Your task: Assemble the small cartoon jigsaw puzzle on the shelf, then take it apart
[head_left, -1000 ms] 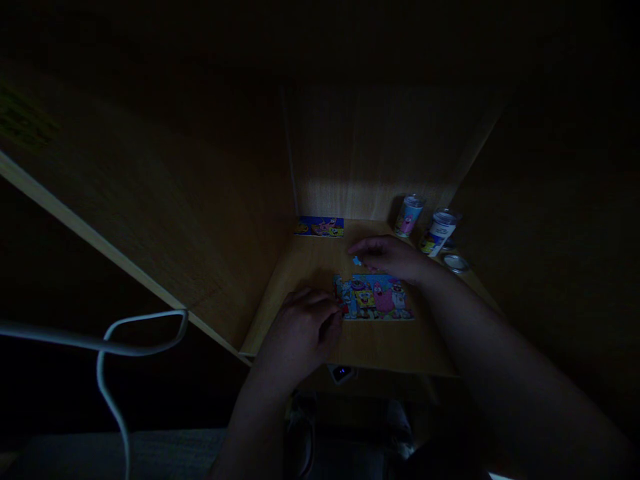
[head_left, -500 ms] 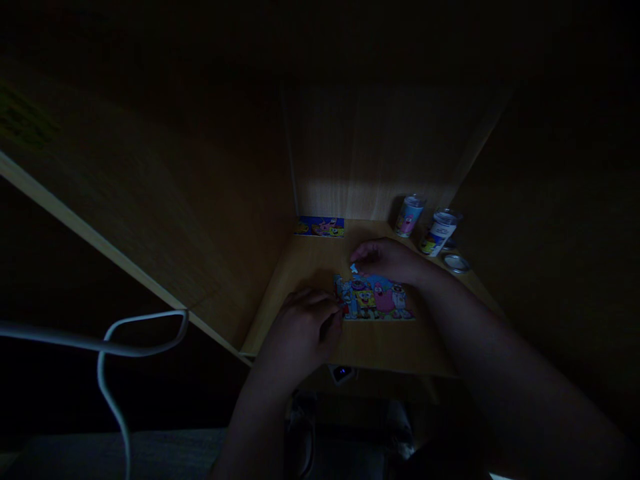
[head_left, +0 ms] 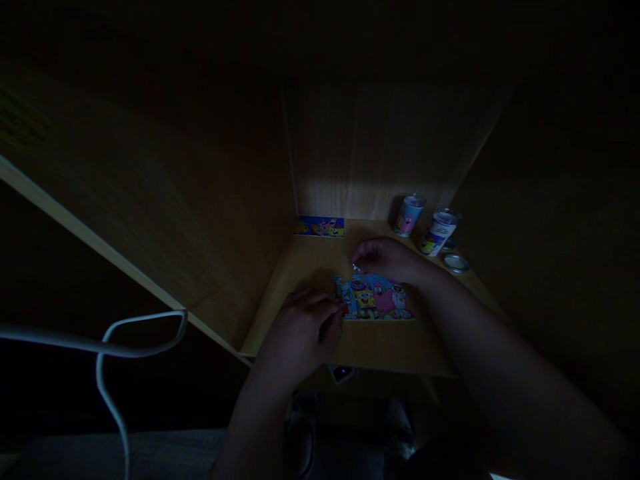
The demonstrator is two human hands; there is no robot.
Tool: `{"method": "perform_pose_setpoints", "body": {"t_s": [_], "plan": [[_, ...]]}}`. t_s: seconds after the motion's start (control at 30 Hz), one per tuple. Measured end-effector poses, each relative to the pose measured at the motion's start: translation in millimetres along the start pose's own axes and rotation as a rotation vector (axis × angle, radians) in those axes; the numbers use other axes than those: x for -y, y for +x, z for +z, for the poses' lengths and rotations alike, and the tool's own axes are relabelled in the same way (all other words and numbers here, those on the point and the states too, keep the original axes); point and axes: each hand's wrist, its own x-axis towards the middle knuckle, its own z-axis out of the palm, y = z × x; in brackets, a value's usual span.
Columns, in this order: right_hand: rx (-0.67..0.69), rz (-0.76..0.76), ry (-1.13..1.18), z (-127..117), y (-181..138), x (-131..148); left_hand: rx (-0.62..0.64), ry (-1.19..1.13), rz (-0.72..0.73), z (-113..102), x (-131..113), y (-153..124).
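Observation:
A part-built SpongeBob jigsaw puzzle (head_left: 374, 298) lies flat on the wooden desk (head_left: 305, 267). My right hand (head_left: 385, 260) hovers over its top edge, pinching a small pale blue jigsaw piece (head_left: 357, 267) at the fingertips. My left hand (head_left: 305, 327) rests at the puzzle's left edge, its fingers closed around a small red jigsaw piece (head_left: 342, 308). That piece is mostly hidden, and the dim light blurs its shape.
A SpongeBob picture card (head_left: 320, 227) lies against the back wall. Two printed cups (head_left: 409, 216) (head_left: 439, 232) and a round metal lid (head_left: 456, 263) stand back right. Wooden walls close in the left, back and right sides. A white cable (head_left: 107, 353) hangs at lower left.
My right hand and its pale blue piece have moved slightly down the picture, closer to the puzzle's top edge. My left hand has stayed at the left edge.

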Motion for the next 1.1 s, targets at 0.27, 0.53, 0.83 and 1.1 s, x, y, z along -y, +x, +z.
{"method": "perform_pose_setpoints", "body": {"t_s": [0.27, 0.53, 0.83, 1.1], "plan": [[0.047, -0.105, -0.018, 2.7, 1.6, -2.9, -0.015, 0.002, 0.006, 0.2, -0.3, 0.7], [0.122, -0.135, -0.066, 5.2, 1.6, -0.3, -0.008, -0.008, 0.009, 2.0, 2.4, -0.3], [0.129, -0.151, -0.052, 7.9, 4.9, -5.7, -0.008, -0.002, 0.001, 1.5, 1.5, -0.2], [0.116, -0.158, -0.055, 9.0, 3.2, -3.9, -0.008, 0.006, -0.004, 2.7, 2.9, -0.3]]}}
